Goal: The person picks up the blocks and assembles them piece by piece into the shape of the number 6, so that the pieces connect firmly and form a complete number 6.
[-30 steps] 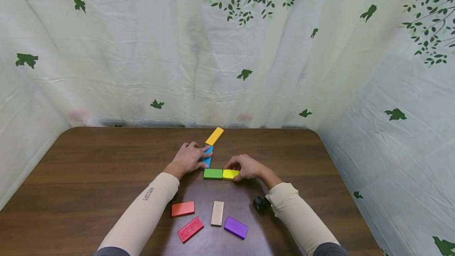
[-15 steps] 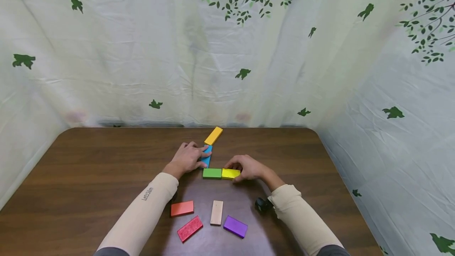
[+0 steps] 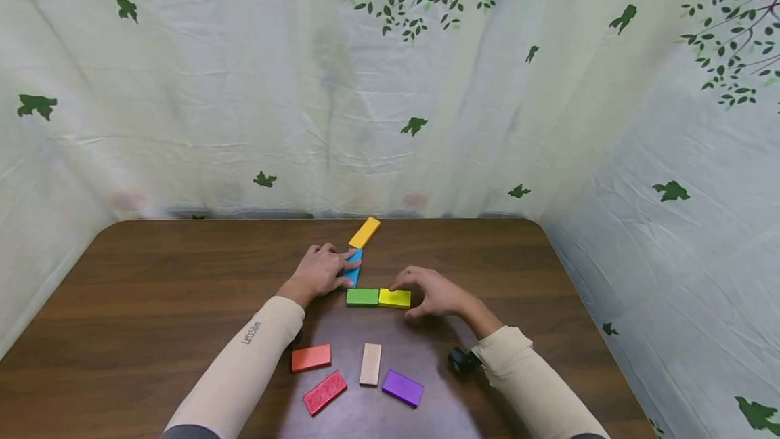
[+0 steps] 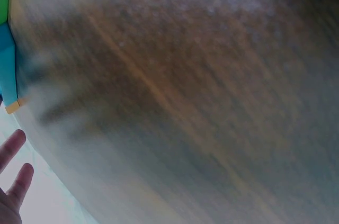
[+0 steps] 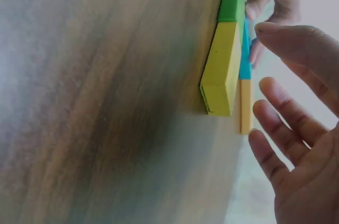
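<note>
On the table, a green block (image 3: 362, 297) and a yellow block (image 3: 395, 299) lie end to end. From the green block's left end a blue block (image 3: 354, 268) runs away from me, and an orange-yellow block (image 3: 364, 233) continues the line at a slant. My left hand (image 3: 318, 271) rests at the blue block, fingers extended over it and thumb by its near end; two straight fingers (image 4: 20, 186) show in the left wrist view. Spread around the yellow block's right end, my right hand (image 3: 435, 293) holds nothing; a gap separates it from that block in the right wrist view.
Nearer to me lie an orange-red block (image 3: 311, 358), a red block (image 3: 325, 393), a pale wood block (image 3: 370, 364) and a purple block (image 3: 402, 388). The wooden table (image 3: 183, 276) ends at a white leaf-patterned curtain (image 3: 274, 120).
My right hand has let go of the yellow block, its thumb and fingers spreading while it draws back slightly to the right. The left hand stays at the blue block.
</note>
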`<state>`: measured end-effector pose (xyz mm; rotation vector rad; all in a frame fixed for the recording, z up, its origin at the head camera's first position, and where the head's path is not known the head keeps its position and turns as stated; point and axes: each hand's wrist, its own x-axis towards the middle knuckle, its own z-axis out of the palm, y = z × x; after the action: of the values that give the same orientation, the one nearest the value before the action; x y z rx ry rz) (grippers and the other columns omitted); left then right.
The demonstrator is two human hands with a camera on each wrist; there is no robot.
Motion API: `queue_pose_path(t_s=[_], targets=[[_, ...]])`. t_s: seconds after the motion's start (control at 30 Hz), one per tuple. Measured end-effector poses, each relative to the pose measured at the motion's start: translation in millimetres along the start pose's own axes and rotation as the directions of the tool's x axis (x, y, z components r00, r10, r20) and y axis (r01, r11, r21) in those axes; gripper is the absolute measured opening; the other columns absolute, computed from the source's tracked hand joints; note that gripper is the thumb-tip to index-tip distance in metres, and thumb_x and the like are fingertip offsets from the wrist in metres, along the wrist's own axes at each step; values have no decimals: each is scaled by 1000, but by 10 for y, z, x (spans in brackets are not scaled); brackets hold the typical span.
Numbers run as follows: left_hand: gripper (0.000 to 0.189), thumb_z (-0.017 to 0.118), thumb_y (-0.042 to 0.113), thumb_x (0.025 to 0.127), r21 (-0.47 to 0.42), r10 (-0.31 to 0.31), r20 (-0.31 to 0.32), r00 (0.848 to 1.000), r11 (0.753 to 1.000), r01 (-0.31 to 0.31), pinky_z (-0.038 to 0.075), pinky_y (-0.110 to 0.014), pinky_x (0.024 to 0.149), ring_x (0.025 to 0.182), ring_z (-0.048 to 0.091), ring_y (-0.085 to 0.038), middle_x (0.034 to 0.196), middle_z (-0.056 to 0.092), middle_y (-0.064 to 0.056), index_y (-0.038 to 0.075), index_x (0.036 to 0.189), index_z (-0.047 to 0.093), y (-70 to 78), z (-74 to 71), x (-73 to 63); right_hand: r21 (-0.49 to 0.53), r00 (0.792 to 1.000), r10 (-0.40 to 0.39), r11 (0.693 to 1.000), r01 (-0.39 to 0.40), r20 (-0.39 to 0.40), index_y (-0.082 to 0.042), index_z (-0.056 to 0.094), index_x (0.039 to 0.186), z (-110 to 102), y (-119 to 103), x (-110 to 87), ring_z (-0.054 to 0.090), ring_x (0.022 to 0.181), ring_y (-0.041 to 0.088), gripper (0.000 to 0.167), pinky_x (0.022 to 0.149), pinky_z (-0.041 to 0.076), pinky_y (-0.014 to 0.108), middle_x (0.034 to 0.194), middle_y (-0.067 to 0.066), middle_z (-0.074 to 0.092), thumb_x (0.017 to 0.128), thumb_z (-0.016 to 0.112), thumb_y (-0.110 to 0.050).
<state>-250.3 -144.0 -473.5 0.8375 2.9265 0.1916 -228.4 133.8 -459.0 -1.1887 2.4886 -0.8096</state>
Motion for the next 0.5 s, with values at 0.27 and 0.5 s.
queue_pose_path(t_s=[0.27,0.5], targets=[[59,65,47,86,2,6,0,1000,1000,-6,38,-52,93,120,47,-36,147,45,-4,23,139,51,1,-1,7,59,998,-52,997,50,23,-7,64,121,33,-102,-145,57,104,25,49,88,48,37,117,5,59,76,82,-12],[59,65,46,86,-4,-4,8,1000,1000,4,37,-53,94,121,46,-36,147,44,-4,24,140,51,-9,-9,-6,137,987,-124,985,109,105,-6,64,119,81,-174,-208,57,98,26,46,86,49,34,115,4,61,77,81,-10]])
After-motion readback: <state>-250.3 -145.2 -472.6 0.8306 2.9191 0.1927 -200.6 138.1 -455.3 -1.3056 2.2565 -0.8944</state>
